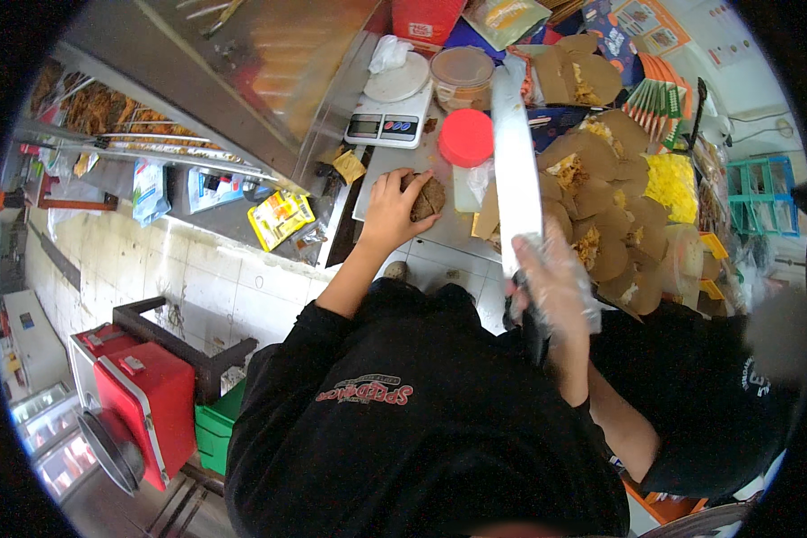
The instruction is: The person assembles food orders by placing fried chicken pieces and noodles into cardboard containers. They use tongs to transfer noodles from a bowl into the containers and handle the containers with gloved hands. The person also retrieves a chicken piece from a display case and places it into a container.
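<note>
My left hand (394, 208) curls over a rough, brown, round lump (429, 199) on the grey worktop (444, 235); its exact kind is unclear. In my right hand (554, 273), which wears a clear plastic glove, is a large knife (518, 152). Its long, broad blade points away from me, and the black handle shows below the fingers. The blade stands to the right of a red round lid (465, 137), apart from the brown lump. Fingers of my right hand are partly blurred.
A digital scale (387, 124) and a clear tub (462, 76) stand at the back. Open brown paper boxes with food (592, 193) crowd the right side. A glass display case (269, 81) rises at the left. Another person's arm (625, 421) is close on my right.
</note>
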`<control>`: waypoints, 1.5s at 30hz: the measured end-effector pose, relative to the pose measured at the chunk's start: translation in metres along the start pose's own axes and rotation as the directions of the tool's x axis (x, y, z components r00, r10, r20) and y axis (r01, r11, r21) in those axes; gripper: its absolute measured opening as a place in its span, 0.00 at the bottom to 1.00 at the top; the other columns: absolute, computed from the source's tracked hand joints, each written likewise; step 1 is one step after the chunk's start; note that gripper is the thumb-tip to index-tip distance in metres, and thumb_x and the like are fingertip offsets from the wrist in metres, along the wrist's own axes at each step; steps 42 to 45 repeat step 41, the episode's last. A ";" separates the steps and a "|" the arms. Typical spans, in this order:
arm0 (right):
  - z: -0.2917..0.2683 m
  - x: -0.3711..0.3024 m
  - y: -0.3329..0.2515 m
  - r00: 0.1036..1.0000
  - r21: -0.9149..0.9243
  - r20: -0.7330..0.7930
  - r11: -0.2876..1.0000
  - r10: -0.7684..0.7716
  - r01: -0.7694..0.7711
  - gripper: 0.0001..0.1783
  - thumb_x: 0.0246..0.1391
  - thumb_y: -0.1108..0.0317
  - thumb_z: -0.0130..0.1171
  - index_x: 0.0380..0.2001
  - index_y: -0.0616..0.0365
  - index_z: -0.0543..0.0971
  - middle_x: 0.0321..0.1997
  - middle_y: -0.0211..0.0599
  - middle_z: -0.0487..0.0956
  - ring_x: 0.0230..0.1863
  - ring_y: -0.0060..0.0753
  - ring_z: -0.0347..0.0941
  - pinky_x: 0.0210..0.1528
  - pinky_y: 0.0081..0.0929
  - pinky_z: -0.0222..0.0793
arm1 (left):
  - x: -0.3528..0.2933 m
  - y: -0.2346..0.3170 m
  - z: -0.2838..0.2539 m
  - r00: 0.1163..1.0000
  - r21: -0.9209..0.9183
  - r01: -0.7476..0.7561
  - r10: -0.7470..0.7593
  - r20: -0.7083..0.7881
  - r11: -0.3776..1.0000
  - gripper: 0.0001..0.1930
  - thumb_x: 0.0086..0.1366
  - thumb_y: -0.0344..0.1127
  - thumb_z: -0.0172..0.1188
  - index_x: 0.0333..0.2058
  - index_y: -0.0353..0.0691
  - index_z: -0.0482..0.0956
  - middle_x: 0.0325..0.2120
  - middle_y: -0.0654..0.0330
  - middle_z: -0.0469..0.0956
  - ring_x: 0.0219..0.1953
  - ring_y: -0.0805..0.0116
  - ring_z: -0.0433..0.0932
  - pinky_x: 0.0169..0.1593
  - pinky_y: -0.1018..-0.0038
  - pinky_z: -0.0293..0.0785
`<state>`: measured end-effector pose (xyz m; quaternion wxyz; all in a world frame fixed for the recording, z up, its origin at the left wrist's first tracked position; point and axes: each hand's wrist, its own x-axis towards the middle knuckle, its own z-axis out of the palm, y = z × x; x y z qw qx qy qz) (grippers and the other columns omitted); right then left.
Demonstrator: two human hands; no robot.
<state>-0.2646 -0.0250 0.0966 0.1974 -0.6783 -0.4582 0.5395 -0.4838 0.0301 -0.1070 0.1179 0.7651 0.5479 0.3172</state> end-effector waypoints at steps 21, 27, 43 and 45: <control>0.030 0.210 -0.111 0.784 -0.879 -0.357 0.467 -0.507 -0.098 0.23 0.54 0.66 0.54 0.52 0.64 0.73 0.49 0.53 0.75 0.51 0.50 0.75 0.50 0.38 0.73 | 0.013 -0.012 0.013 0.952 -0.302 0.123 -0.199 -0.235 0.945 0.33 0.43 0.35 0.70 0.50 0.37 0.69 0.44 0.48 0.69 0.49 0.47 0.68 0.57 0.57 0.63; 0.048 0.109 -0.059 0.636 -0.892 -0.044 0.317 -0.770 0.322 0.18 0.54 0.67 0.54 0.47 0.66 0.74 0.46 0.56 0.74 0.49 0.53 0.74 0.49 0.38 0.73 | 0.011 -0.023 0.015 0.836 -0.939 0.147 -0.547 -0.051 0.312 0.30 0.63 0.47 0.59 0.57 0.35 0.64 0.54 0.56 0.68 0.58 0.62 0.67 0.61 0.68 0.61; 0.165 0.151 0.076 0.842 -0.743 0.060 0.539 -0.537 0.397 0.29 0.51 0.66 0.56 0.59 0.54 0.69 0.45 0.48 0.70 0.49 0.51 0.69 0.47 0.49 0.69 | -0.003 -0.021 -0.031 0.952 -0.869 0.133 -0.304 -0.021 0.476 0.42 0.59 0.62 0.60 0.63 0.41 0.58 0.61 0.54 0.62 0.59 0.60 0.67 0.65 0.65 0.58; 0.165 0.151 0.076 0.842 -0.743 0.060 0.539 -0.537 0.397 0.29 0.51 0.66 0.56 0.59 0.54 0.69 0.45 0.48 0.70 0.49 0.51 0.69 0.47 0.49 0.69 | -0.003 -0.021 -0.031 0.952 -0.869 0.133 -0.304 -0.021 0.476 0.42 0.59 0.62 0.60 0.63 0.41 0.58 0.61 0.54 0.62 0.59 0.60 0.67 0.65 0.65 0.58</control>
